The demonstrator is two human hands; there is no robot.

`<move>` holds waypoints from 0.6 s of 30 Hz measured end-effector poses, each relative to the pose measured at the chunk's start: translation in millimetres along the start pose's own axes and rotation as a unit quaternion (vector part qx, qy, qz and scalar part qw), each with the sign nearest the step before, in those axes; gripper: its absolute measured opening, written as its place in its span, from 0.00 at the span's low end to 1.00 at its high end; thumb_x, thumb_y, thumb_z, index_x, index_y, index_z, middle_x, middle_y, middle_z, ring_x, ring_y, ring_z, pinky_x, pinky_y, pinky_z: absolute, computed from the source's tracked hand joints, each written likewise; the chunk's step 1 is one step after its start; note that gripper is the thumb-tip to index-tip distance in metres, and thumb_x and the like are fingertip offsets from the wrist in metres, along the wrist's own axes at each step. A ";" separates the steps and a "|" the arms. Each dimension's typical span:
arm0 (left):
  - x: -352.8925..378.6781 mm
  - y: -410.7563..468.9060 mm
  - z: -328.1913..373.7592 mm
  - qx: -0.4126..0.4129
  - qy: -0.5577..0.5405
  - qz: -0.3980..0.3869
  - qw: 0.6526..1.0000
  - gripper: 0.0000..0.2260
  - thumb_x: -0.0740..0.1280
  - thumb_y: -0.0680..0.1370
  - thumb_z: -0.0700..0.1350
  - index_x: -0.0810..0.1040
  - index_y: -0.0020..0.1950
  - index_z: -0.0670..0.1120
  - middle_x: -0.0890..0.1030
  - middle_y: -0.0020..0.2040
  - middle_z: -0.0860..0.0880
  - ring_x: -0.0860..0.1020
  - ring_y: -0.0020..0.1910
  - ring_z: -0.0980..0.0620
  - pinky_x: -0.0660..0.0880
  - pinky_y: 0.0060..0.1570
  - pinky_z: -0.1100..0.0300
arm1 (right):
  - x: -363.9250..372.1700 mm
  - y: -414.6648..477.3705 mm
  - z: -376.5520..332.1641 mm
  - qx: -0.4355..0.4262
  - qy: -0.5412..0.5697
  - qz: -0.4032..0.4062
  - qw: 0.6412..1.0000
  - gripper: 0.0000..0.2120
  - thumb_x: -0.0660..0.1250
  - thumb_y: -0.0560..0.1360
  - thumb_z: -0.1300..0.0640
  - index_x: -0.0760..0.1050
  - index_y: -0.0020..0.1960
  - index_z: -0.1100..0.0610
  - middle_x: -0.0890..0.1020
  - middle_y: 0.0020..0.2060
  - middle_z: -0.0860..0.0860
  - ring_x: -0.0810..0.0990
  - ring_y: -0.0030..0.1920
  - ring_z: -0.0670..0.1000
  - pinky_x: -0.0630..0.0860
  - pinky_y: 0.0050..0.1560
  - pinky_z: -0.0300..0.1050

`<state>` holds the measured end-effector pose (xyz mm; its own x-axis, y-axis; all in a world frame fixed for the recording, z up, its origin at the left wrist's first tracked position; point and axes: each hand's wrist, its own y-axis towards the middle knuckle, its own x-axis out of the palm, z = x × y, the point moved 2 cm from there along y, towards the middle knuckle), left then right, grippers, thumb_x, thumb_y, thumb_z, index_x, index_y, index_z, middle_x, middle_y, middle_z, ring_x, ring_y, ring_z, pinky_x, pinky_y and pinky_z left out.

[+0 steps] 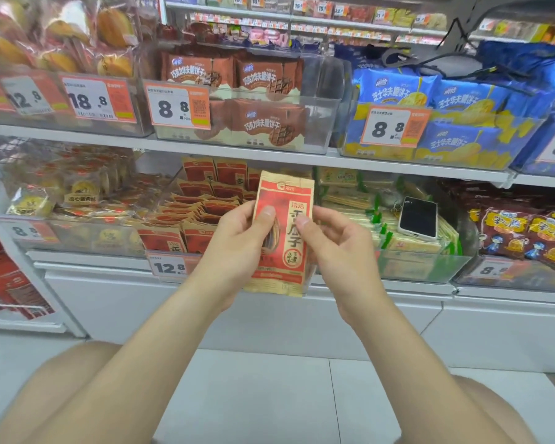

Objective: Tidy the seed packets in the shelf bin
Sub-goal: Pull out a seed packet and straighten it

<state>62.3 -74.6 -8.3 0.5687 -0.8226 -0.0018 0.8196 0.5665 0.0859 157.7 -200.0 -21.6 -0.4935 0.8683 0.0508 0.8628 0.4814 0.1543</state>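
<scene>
A red and tan seed packet stands upright in front of the lower shelf. My left hand grips its left edge, thumb on the front. My right hand touches its right edge with thumb and fingertips. Behind them a clear shelf bin holds several more red seed packets, some upright at the back, others lying jumbled and tilted toward the front.
A phone lies on green-and-tan packets in the bin to the right. Clear bins with brown wafer packs and blue wafer packs sit on the shelf above. Price tag 12.8 hangs below the seed bin. My knees show at the bottom.
</scene>
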 end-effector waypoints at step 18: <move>-90.1 82.5 64.7 -0.090 0.087 0.233 0.964 0.19 0.58 0.87 0.50 0.75 0.39 0.47 0.76 0.33 0.55 0.73 0.34 0.54 0.71 0.39 0.52 | 129.1 90.3 -62.1 0.033 -0.198 -0.076 0.977 0.12 0.58 0.77 0.50 0.70 0.37 0.51 0.75 0.27 0.43 0.70 0.29 0.43 0.65 0.34 0.47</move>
<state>74.2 43.0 63.4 0.8688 -0.4638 -0.1735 0.4614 0.8854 -0.0566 165.1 -51.9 60.1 -0.5477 0.7576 -0.3551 0.7941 0.6043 0.0646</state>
